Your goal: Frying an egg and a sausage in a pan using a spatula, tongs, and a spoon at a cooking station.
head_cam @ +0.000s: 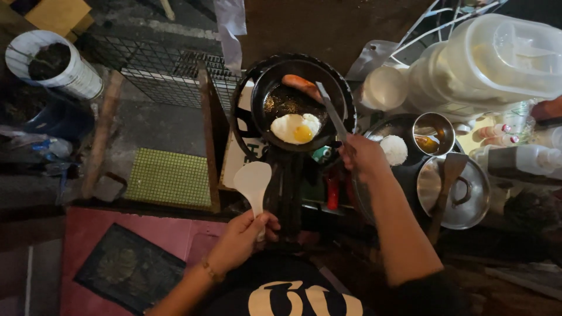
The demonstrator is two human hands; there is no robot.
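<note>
A black frying pan (275, 88) sits on a burner and holds a fried egg (295, 128) and a sausage (300, 83). My right hand (363, 157) grips metal tongs (331, 112) whose tips reach into the pan beside the sausage. My left hand (241, 239) holds a white plastic rice paddle (253, 182) upright, left of the pan's dark handle (290, 193). A dark plate (404, 130) with a mound of white rice (394, 150) lies just right of my right hand.
A small steel bowl of sauce (433, 133), a steel pot lid (462, 187) with a wooden spatula across it, and stacked clear plastic containers (497, 58) crowd the right. Squeeze bottles (515, 158) lie far right. A wire grate (158, 64), green mat (167, 177) and white bucket (52, 64) lie left.
</note>
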